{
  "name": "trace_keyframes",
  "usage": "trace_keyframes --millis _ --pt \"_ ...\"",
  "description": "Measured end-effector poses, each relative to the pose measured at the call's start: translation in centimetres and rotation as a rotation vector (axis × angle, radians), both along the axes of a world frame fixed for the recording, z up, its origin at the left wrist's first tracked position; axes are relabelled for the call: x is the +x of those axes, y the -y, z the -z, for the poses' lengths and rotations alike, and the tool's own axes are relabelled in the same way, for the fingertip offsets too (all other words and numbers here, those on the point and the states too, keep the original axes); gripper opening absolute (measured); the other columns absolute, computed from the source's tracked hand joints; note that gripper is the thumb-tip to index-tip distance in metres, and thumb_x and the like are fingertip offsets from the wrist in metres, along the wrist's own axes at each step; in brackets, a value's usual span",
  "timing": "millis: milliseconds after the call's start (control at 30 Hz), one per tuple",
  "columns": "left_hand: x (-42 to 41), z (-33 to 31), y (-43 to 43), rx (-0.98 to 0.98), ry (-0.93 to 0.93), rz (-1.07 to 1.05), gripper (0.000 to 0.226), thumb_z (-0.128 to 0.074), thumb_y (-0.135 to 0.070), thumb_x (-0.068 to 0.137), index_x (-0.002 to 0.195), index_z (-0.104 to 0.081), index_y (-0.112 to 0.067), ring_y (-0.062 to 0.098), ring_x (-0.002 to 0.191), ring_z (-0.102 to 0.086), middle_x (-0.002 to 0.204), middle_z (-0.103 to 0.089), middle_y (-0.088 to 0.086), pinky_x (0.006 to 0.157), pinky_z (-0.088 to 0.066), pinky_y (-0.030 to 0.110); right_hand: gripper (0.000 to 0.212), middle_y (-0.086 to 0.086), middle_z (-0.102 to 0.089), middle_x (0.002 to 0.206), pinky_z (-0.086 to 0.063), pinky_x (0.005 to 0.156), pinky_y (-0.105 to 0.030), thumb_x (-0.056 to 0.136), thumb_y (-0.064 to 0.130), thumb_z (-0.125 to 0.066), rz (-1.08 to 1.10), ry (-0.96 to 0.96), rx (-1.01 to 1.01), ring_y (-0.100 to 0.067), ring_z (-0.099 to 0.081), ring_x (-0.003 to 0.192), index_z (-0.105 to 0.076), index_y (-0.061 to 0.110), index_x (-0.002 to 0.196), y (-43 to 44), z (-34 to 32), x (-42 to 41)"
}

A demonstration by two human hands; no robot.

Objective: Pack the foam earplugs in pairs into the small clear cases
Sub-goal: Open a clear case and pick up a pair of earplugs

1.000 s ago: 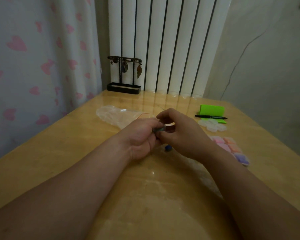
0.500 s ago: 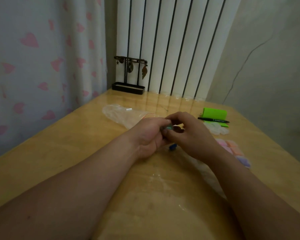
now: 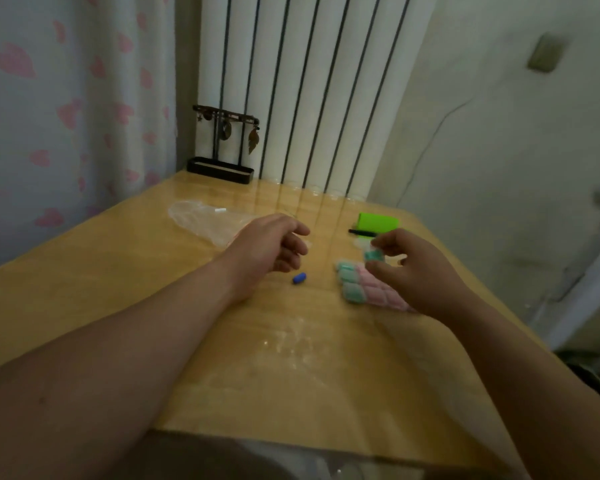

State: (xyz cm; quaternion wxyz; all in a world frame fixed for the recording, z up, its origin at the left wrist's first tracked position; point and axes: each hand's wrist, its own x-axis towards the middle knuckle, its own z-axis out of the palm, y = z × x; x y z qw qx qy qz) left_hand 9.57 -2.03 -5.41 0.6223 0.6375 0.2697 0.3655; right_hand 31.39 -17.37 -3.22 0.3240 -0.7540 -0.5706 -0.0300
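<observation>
A small clear case (image 3: 374, 255), teal foam showing through its plastic, is pinched between the thumb and fingertips of the right hand (image 3: 418, 271). The hand is held over a tight block of filled cases (image 3: 355, 289), which are rounded and glossy, with a teal column and pink ones beside it, laid on the right of the table (image 3: 146, 271). A single blue earplug (image 3: 299, 278), a stubby cylinder, is seen lying loose on the wood between the hands. The left hand (image 3: 274, 249) is raised over the tabletop, fingers loosely curled, with nothing gripped. A crumpled clear plastic bag (image 3: 205, 221), a bright green block (image 3: 378, 221) and a black pen (image 3: 362, 233) are set farther back. The tabletop is of glossy pale wood. Behind it are ranged a white ribbed radiator (image 3: 312, 91), a dark jewellery stand (image 3: 222, 147) and a curtain (image 3: 66, 105) printed with pink hearts.
</observation>
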Motion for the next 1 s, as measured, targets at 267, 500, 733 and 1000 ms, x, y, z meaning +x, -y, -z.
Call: trace_keyframes --millis 267,500,733,1000 --pt "-0.1 0.3 0.9 0.136 -0.01 -0.065 0.031 -0.047 -0.024 0.113 0.113 -0.074 -0.008 0.019 0.065 -0.067 0.086 -0.073 0.012 0.062 -0.05 0.034 0.035 0.011 -0.065 0.113 -0.052 0.089 -0.031 0.088 0.041 -0.083 0.122 0.044 -0.09 -0.007 -0.061 0.105 -0.068 0.032 0.119 8.2 1.1 3.5" --pt "-0.2 -0.1 1.3 0.105 0.034 -0.076 0.029 -0.053 -0.026 0.11 0.115 -0.073 -0.007 0.017 0.064 -0.067 0.092 -0.072 0.017 0.061 -0.048 0.032 0.033 0.016 -0.057 0.112 -0.045 0.081 -0.023 0.091 0.048 -0.077 0.137 0.027 -0.198 -0.004 -0.056 0.106 -0.065 0.042 0.121 9.4 3.3 3.2" --pt "-0.3 -0.4 0.9 0.058 0.087 -0.081 0.027 -0.055 -0.025 0.108 0.114 -0.073 -0.006 0.019 0.065 -0.066 0.088 -0.072 0.013 0.058 -0.047 0.03 0.037 0.017 -0.06 0.111 -0.052 0.09 -0.03 0.091 0.048 -0.077 0.138 0.02 -0.136 -0.003 -0.057 0.106 -0.064 0.041 0.126 9.2 4.4 3.0" --pt "-0.1 -1.2 -0.7 -0.095 0.177 -0.173 0.033 -0.045 -0.025 0.112 0.112 -0.072 -0.007 0.017 0.063 -0.064 0.077 -0.07 0.006 0.048 -0.046 0.026 0.029 0.011 -0.064 0.115 -0.049 0.085 -0.026 0.098 0.036 -0.071 0.11 0.066 -0.036 -0.006 -0.059 0.106 -0.067 0.03 0.126 3.3 1.2 1.7"
